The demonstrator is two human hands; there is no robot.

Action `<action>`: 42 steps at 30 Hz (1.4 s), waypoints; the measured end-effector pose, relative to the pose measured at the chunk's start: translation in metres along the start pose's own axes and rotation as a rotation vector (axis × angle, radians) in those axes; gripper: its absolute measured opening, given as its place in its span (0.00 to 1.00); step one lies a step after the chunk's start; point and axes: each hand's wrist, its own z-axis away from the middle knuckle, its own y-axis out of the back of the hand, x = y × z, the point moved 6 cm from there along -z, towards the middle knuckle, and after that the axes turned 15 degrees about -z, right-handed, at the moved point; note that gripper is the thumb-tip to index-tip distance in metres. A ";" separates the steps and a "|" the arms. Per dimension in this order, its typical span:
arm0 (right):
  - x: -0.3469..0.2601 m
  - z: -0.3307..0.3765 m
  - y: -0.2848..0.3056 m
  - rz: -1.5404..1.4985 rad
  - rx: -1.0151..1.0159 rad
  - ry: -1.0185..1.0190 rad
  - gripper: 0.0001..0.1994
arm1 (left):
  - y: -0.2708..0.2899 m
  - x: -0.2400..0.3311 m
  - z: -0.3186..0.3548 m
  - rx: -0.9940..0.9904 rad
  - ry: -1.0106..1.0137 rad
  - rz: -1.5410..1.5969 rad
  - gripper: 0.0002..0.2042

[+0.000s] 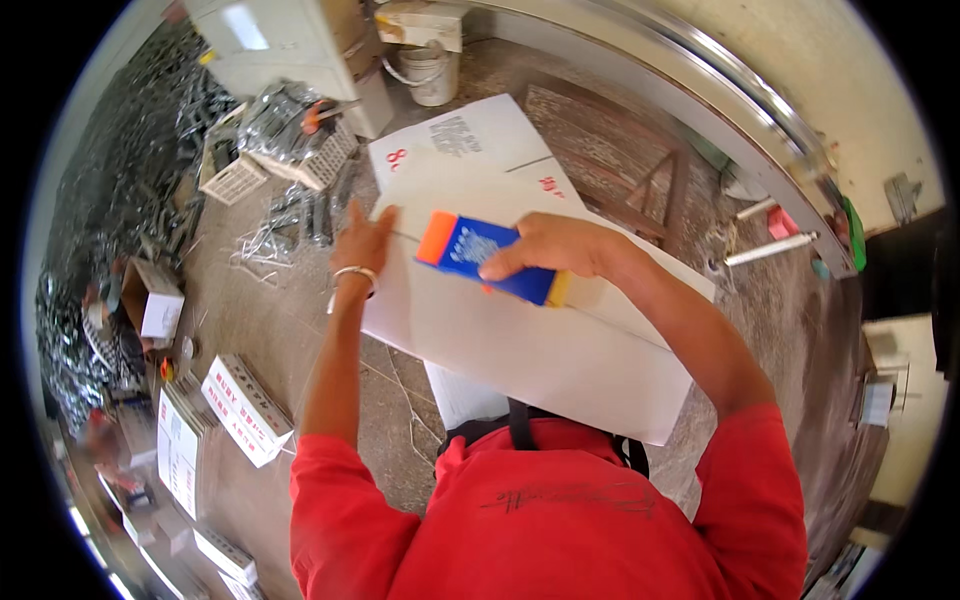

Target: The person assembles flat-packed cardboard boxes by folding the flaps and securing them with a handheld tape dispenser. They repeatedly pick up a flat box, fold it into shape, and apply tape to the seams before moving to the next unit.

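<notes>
A white cardboard carton (500, 350), partly flattened, lies in front of my body with a seam running across it. My right hand (550, 250) grips a blue tape dispenser (475, 247) with an orange end and a bit of yellow at its other end. The dispenser is over the carton, near its seam. At the carton's left edge is my left hand (364, 243), a bracelet on its wrist, fingers stretched and apart. Beyond, a printed carton flap (465, 145) with red marks sticks out.
Two light plastic baskets (315, 165) with wrapped parts stand at the far left, near a heap of dark wrapped pieces (110, 180). Folded white cartons (245, 410) lie on the left floor. A white bucket (433, 75) and a wooden frame (650, 190) are farther off.
</notes>
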 end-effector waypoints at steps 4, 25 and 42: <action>0.065 0.111 0.055 0.246 0.166 -0.152 0.24 | -0.004 -0.016 0.001 0.085 -0.009 -0.082 0.43; 0.225 0.304 0.137 0.152 0.381 -0.316 0.26 | -0.074 0.326 0.236 0.164 -0.836 -0.361 0.33; 0.277 0.234 0.099 0.149 1.101 -0.191 0.18 | -0.067 0.319 0.226 0.118 -0.837 -0.111 0.35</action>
